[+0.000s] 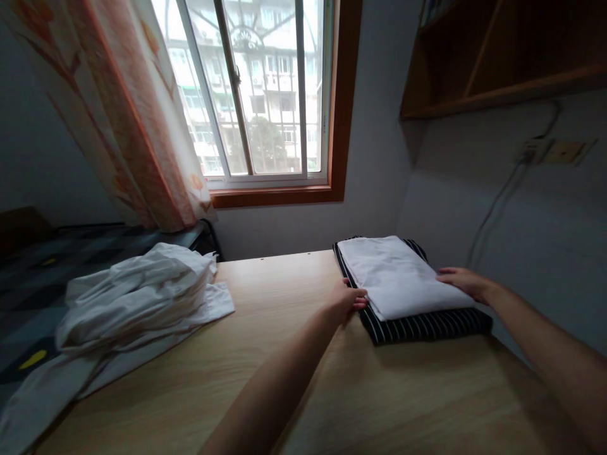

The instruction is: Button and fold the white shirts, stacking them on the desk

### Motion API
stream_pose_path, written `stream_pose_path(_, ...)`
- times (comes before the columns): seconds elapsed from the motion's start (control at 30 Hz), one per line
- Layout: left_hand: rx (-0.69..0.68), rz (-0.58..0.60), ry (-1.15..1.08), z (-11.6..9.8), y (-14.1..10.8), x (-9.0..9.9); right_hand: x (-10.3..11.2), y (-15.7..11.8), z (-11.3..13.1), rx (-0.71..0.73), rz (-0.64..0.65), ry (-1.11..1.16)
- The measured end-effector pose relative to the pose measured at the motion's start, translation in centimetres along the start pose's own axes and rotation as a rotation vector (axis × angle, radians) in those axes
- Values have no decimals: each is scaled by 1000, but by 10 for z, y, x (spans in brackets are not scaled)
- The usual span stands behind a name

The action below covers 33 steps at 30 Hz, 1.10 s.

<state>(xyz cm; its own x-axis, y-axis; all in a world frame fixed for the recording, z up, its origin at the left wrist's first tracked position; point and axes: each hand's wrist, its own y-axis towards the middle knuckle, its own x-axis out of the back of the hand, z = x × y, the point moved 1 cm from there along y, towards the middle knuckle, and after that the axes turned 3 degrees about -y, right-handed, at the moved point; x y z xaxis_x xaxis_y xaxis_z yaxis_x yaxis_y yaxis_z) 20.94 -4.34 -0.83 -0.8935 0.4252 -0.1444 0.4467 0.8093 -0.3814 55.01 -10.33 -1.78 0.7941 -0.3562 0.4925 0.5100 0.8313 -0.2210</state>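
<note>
A folded white garment point(398, 278) lies on top of a folded black garment with thin white stripes point(427, 328), at the right of the wooden table. My left hand point(345, 300) touches the left edge of this stack, its fingers slightly bent and apart from the thumb. On the opposite side, my right hand point(467, 284) rests with stretched fingers against the white garment's right edge. Both hands look open. Far to the left, a loose heap of crumpled white clothes point(147, 297) hangs partly over the table's left edge.
The light wooden table point(265, 335) reaches toward the window point(265, 95). A bed with a dark checked cover point(28, 297) stands left, beneath a floral curtain point(128, 114). Wooden shelves point(497, 63) hang upper right, above a wall socket point(564, 151) and cable point(493, 208).
</note>
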Motion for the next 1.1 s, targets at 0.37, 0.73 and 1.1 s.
stream_pose_path(0.37,-684,-101,901,-21,-14,-34,-22,14,63,411,-330,-429)
stream_pose_path(0.73,-678,81,1193,41,-26,-49,-135,9,50,706,76,-706)
stream_pose_path(1.1,-678,55,1202,51,-51,-40,-82,29,12,429,-96,-923)
